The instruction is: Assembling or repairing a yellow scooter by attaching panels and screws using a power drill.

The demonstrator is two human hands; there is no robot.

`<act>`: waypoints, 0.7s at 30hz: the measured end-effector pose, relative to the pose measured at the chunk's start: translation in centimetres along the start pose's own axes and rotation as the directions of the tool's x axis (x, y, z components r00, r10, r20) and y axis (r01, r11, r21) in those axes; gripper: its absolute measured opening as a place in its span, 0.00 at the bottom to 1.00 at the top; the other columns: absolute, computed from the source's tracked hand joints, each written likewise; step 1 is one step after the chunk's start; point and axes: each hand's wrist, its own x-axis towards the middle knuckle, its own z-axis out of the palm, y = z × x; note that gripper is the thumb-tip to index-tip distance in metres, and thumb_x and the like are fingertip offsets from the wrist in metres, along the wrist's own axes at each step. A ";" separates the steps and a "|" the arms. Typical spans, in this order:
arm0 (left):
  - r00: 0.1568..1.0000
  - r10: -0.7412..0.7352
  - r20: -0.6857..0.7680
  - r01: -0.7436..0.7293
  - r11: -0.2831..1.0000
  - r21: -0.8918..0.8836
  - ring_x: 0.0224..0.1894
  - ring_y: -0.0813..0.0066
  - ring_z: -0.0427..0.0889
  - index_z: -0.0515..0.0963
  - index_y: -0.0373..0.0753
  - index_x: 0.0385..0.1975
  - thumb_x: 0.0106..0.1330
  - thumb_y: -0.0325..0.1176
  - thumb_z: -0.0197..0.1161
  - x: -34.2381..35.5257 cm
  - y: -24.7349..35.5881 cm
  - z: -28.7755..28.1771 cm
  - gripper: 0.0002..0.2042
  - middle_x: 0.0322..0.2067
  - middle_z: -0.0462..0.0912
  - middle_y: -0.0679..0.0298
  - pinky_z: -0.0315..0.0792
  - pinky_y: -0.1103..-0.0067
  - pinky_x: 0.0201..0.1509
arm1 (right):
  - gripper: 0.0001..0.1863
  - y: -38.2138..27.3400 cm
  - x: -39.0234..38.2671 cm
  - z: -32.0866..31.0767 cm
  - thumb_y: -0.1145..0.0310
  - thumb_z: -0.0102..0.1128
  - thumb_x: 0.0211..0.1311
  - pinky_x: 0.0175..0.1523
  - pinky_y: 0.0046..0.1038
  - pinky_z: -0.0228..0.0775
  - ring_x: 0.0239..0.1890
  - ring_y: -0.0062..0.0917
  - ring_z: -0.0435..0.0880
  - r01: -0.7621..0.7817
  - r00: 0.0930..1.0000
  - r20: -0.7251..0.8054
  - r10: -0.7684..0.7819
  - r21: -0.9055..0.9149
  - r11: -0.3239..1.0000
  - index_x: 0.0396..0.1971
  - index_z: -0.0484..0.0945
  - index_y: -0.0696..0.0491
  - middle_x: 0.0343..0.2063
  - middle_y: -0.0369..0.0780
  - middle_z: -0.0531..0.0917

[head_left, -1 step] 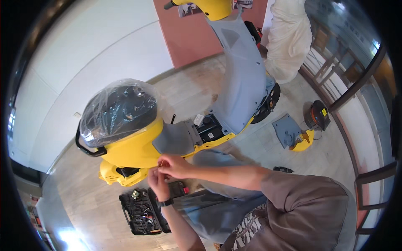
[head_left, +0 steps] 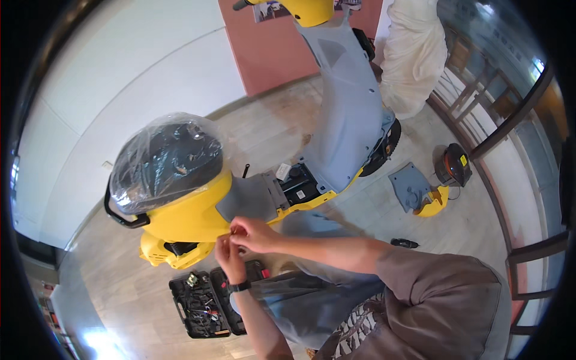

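Note:
My left hand (head_left: 228, 252), with a black band on its wrist, meets my right hand (head_left: 259, 234) beside the lower yellow side panel (head_left: 192, 219) of a scooter. The fingers of both hands are pinched together at the tips. Whatever lies between them is too small or hidden to make out. Clear plastic wrap covers the scooter's dark seat (head_left: 171, 162). Ahead of the seat, the open floorboard bay (head_left: 302, 191) shows black parts inside and a small white piece (head_left: 283, 171). The grey front shield (head_left: 347, 114) rises toward the yellow handlebar cover (head_left: 313, 11).
Below my hands, an open black toolbox (head_left: 201, 309) holds several tools. On the floor to the right lie a grey panel (head_left: 408, 183), a yellow cover piece (head_left: 433, 205) and a black-and-orange part (head_left: 454, 165). A small black object (head_left: 404, 243) sits near my right arm. White cloth (head_left: 414, 57) hangs behind the scooter.
Both hands have shifted very slightly, their fingertips staying together. The whole view has moved a little; the scooter and floor items look unchanged.

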 end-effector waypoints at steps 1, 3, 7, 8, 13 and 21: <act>1.000 0.001 0.013 -0.001 1.000 -0.007 0.30 0.85 0.77 0.74 0.35 0.42 0.72 0.29 0.56 1.0 -1.6 1.7 0.05 0.33 0.80 0.66 0.70 0.86 0.28 | 0.14 0.9 0.5 -1.5 0.65 0.64 0.59 0.41 0.29 0.76 0.34 0.27 0.85 -0.011 0.999 -0.049 0.010 -0.010 1.000 0.40 0.76 0.57 0.30 0.41 0.84; 0.996 -0.087 0.038 0.092 0.983 -0.160 0.31 0.85 0.74 0.76 0.36 0.41 0.71 0.28 0.58 2.0 -3.9 5.6 0.04 0.31 0.78 0.69 0.70 0.86 0.30 | 0.12 3.5 0.6 -5.1 0.67 0.63 0.61 0.42 0.29 0.75 0.36 0.26 0.84 -0.058 0.997 -0.058 0.053 -0.085 0.995 0.40 0.75 0.57 0.31 0.41 0.83; 0.986 -0.113 0.125 0.114 0.993 -0.003 0.32 0.86 0.73 0.78 0.36 0.38 0.69 0.28 0.60 3.8 -7.2 8.9 0.04 0.31 0.79 0.70 0.69 0.86 0.31 | 0.15 5.3 0.5 -9.0 0.66 0.63 0.62 0.41 0.30 0.74 0.36 0.28 0.82 -0.171 0.982 -0.107 0.156 -0.160 0.972 0.44 0.73 0.57 0.33 0.41 0.81; 0.980 -0.118 0.161 0.117 0.993 0.015 0.32 0.86 0.73 0.78 0.35 0.38 0.69 0.28 0.61 4.1 -6.7 10.4 0.04 0.31 0.79 0.70 0.69 0.86 0.32 | 0.16 5.3 0.1 -9.9 0.65 0.62 0.62 0.41 0.30 0.74 0.37 0.28 0.82 -0.165 0.976 -0.170 0.133 -0.187 0.969 0.45 0.72 0.57 0.35 0.42 0.80; 0.957 -0.187 0.222 0.184 0.982 0.032 0.27 0.87 0.72 0.79 0.35 0.38 0.69 0.28 0.61 6.7 -8.1 14.4 0.04 0.27 0.78 0.72 0.67 0.86 0.29 | 0.18 4.3 -3.6 -14.0 0.68 0.63 0.60 0.47 0.35 0.70 0.41 0.37 0.78 -0.082 0.935 -0.352 -0.039 -0.320 0.944 0.46 0.70 0.57 0.37 0.45 0.76; 0.880 -0.266 0.393 0.216 0.962 0.167 0.27 0.84 0.73 0.77 0.33 0.45 0.71 0.31 0.58 3.9 -7.4 16.7 0.09 0.26 0.75 0.70 0.69 0.85 0.32 | 0.06 3.6 -21.0 -26.7 0.70 0.60 0.63 0.41 0.25 0.72 0.34 0.18 0.77 -0.102 0.590 -0.803 0.080 0.023 0.994 0.37 0.78 0.54 0.28 0.35 0.79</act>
